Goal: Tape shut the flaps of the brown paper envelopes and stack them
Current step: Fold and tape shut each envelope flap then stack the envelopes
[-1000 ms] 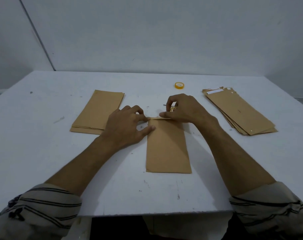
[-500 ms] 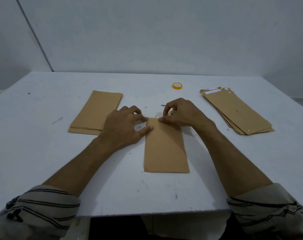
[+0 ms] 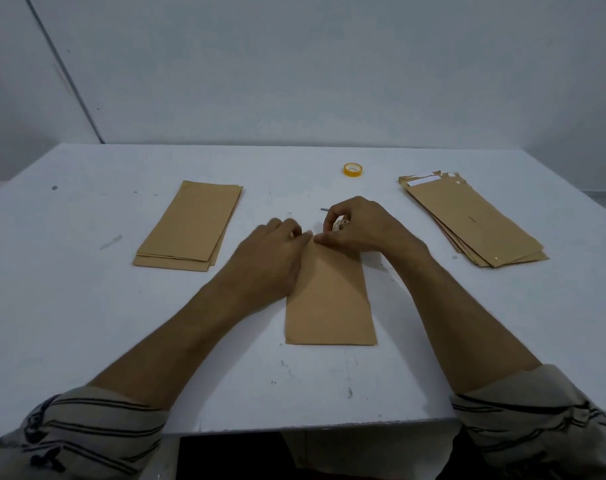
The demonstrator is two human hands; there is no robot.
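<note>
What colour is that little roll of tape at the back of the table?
Yellow. The tape roll shows best in the head view, the only view here.

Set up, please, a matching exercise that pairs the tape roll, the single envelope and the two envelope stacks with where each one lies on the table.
Things
1. yellow tape roll
2. single envelope
3. squared envelope stack
4. fanned envelope stack

Places
A. on the person's right
B. under the left hand and the right hand, which also grips a small object
C. farthest from the person, beyond both hands
D. on the person's left

Pairs: 1-C, 2-B, 3-D, 4-A
</note>
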